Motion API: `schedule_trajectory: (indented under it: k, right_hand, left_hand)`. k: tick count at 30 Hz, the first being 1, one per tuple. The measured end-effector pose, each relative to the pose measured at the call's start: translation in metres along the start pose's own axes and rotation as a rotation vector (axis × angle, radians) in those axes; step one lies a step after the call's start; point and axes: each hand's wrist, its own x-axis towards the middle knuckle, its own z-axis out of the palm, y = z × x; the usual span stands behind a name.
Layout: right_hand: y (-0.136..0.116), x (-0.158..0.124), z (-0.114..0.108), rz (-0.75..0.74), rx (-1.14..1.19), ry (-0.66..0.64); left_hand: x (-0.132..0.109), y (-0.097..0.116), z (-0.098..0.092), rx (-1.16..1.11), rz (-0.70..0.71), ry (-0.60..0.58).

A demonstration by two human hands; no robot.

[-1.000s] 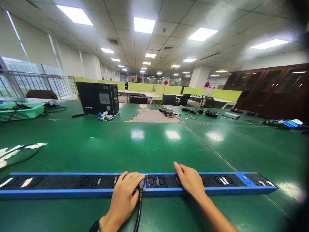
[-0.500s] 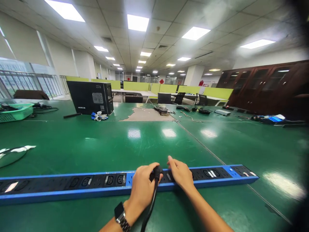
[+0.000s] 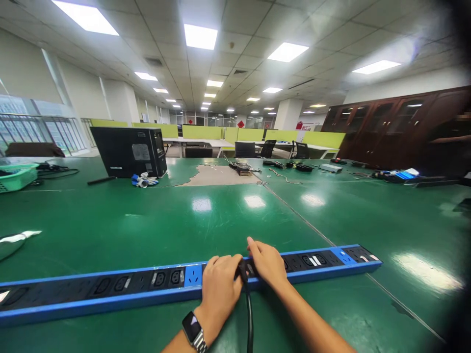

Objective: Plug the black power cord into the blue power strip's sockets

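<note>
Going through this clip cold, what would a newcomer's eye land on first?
Probably the long blue-and-black power strip lying across the near part of the glossy green table. Over it, the left hand holds a black plug, its cord trailing nearward, with the right hand close beside. Farther back, left of centre, stands a black computer tower.
</note>
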Motion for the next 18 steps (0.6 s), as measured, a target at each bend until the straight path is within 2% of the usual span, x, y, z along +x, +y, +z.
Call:
schedule_trajectory:
  k: [3, 6, 11, 14, 18]
  right_hand:
    - [-0.005, 0.004, -0.003, -0.010, -0.009, -0.041]
    - [-0.021, 0.006, -0.005, -0.051, -0.028, -0.103]
    - [-0.060, -0.001, 0.004, -0.120, -0.101, -0.208]
    - [-0.073, -0.006, 0.010, -0.107, -0.173, -0.205]
    - [-0.075, -0.010, 0.013, -0.104, -0.232, -0.173]
  left_hand:
    - [-0.003, 0.002, 0.001, 0.013, 0.042, -0.016]
    - [-0.004, 0.000, -0.001, 0.013, 0.007, -0.039]
    - [-0.014, -0.022, -0.017, 0.221, -0.111, -0.086]
    - [-0.020, -0.036, -0.026, 0.318, -0.121, -0.102]
    - [-0.021, -0.039, -0.029, 0.321, -0.120, -0.117]
